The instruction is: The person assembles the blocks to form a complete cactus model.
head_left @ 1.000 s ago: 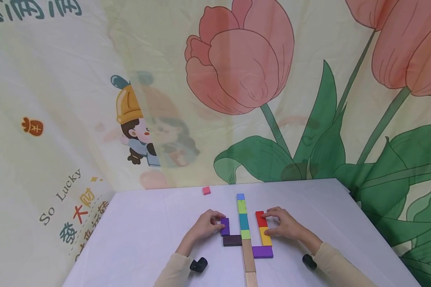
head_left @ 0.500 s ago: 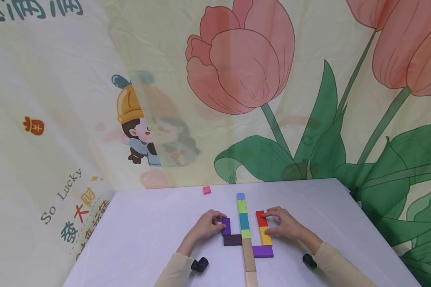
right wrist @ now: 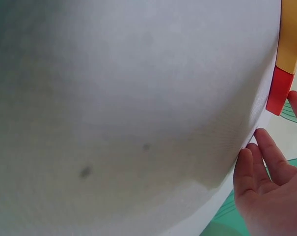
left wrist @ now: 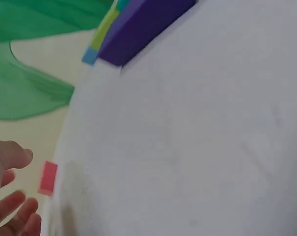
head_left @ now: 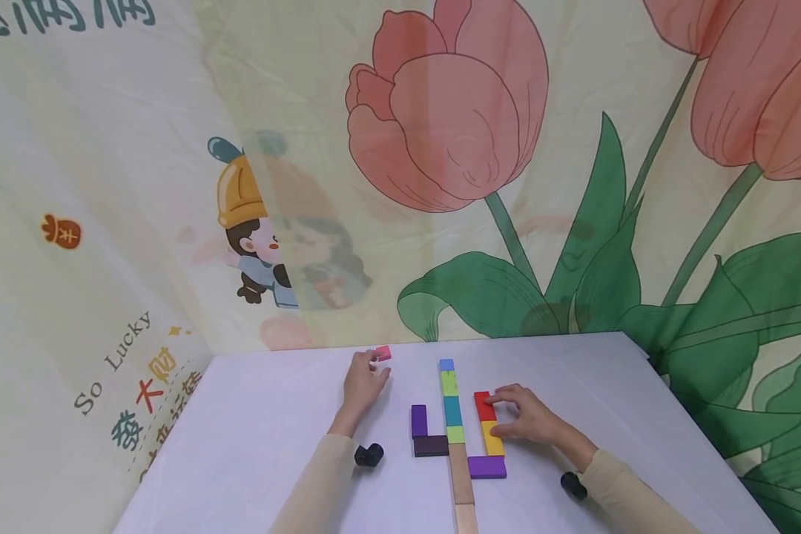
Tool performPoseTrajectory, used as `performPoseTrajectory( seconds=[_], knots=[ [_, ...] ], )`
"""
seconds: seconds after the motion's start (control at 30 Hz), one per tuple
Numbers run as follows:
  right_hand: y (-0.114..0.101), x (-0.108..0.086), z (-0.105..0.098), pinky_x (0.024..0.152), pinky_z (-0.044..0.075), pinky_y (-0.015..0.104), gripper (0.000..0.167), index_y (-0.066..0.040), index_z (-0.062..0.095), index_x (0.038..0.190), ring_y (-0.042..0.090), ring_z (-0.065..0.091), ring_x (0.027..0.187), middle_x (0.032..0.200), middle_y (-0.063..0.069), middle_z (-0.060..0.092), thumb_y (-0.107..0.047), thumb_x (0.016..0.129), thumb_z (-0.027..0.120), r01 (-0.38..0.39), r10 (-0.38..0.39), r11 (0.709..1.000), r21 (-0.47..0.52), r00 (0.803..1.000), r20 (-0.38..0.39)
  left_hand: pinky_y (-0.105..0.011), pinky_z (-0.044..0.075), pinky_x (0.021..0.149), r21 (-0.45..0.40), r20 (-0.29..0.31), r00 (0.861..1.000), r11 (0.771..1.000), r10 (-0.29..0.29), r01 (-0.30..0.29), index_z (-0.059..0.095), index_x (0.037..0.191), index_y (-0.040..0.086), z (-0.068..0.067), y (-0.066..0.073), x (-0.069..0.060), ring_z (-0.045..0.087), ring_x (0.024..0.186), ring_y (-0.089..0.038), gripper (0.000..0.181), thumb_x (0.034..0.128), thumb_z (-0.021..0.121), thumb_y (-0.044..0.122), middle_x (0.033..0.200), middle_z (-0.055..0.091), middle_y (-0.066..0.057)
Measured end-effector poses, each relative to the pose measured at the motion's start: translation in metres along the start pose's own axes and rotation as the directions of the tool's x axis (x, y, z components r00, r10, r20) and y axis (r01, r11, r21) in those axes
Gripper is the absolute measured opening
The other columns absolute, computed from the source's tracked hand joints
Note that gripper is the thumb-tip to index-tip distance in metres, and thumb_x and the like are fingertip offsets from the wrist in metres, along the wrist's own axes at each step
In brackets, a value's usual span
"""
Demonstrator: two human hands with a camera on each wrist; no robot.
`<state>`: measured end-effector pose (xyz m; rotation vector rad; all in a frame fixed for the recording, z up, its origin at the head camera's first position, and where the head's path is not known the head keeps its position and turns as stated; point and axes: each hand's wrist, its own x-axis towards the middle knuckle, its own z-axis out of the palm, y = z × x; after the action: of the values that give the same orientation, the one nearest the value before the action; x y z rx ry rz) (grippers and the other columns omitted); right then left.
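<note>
My left hand [head_left: 363, 387] reaches to the table's far edge, beside a small pink block [head_left: 383, 353]. In the left wrist view, thumb and fingers are spread, with the pink block [left wrist: 47, 178] just beyond them. My right hand [head_left: 532, 417] rests by the right branch: a finger touches the red block [head_left: 483, 406] and the thumb lies at the yellow block [head_left: 492, 439]. Below these lies a purple block [head_left: 487, 467]. On the left side, a dark purple block [head_left: 418, 421] stands lengthwise above a black block [head_left: 430, 446], untouched by either hand.
A central column runs toward me: a blue block [head_left: 446, 365], green and teal blocks [head_left: 452, 410], then wooden blocks [head_left: 461, 475]. Black wrist devices [head_left: 369, 455] sit near both sleeves. A tulip-printed cloth [head_left: 460, 133] hangs behind the white table [head_left: 240, 445].
My left hand has let go of the dark purple block and moved away from me to the pink block. My right hand stays at the red and yellow blocks.
</note>
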<state>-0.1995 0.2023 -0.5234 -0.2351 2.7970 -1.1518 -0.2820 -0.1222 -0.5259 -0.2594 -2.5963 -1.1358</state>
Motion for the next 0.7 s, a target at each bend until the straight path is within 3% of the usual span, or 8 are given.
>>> performPoseTrajectory(
  seconds=[0.1,0.27,0.47,0.57,0.7],
  knots=[
    [0.001,0.001,0.001,0.098,0.045,0.06,0.053,-0.016,0.071,0.117,0.039,0.043,0.128,0.132,0.014,0.054,-0.021,0.068,0.09,0.001,-0.001,1.0,0.007,1.0,-0.001,-0.048,0.051,0.086,0.052,-0.025,0.998,0.997,-0.063,0.064,0.059,0.126,-0.004,0.0,-0.008,0.014,0.062,0.1,-0.036,0.048,0.083,0.075,0.011,0.116,0.056,-0.023],
    [0.001,0.002,0.005,0.098,0.045,0.06,0.052,-0.017,0.072,0.116,0.038,0.044,0.128,0.131,0.013,0.054,-0.02,0.068,0.09,-0.006,0.006,1.0,0.008,1.0,-0.003,-0.051,0.043,0.102,0.073,0.058,0.996,0.995,-0.072,0.068,0.057,0.128,-0.008,-0.002,-0.011,0.025,0.054,0.117,-0.042,0.051,0.084,0.073,0.011,0.126,0.057,-0.026],
    [-0.001,0.0,0.002,0.098,0.045,0.06,0.051,-0.017,0.071,0.116,0.039,0.044,0.128,0.131,0.014,0.054,-0.02,0.068,0.09,0.001,-0.001,1.0,0.004,1.0,-0.006,-0.05,0.048,0.091,0.121,0.039,0.998,0.992,-0.044,0.039,0.067,0.114,-0.007,0.001,-0.011,0.032,0.06,0.104,-0.04,0.034,0.0829,0.072,0.006,0.11,0.065,-0.022],
    [-0.001,0.0,0.002,0.098,0.046,0.059,0.052,-0.017,0.071,0.116,0.039,0.044,0.128,0.131,0.014,0.054,-0.02,0.068,0.09,-0.001,0.001,1.0,0.002,1.0,-0.008,-0.048,0.05,0.085,0.139,0.026,0.998,0.989,-0.059,0.055,0.07,0.109,-0.006,0.003,-0.011,0.035,0.062,0.095,-0.037,0.028,0.0825,0.07,0.003,0.101,0.066,-0.02],
    [0.001,0.0,0.001,0.099,0.045,0.06,0.051,-0.017,0.072,0.117,0.04,0.043,0.129,0.133,0.015,0.053,-0.021,0.069,0.09,-0.008,0.008,1.0,-0.001,1.0,-0.01,-0.045,0.051,0.08,0.113,0.051,0.996,0.991,-0.073,0.067,0.071,0.106,-0.005,0.005,-0.009,0.037,0.062,0.088,-0.032,0.026,0.0815,0.07,0.003,0.094,0.066,-0.016]
  ],
)
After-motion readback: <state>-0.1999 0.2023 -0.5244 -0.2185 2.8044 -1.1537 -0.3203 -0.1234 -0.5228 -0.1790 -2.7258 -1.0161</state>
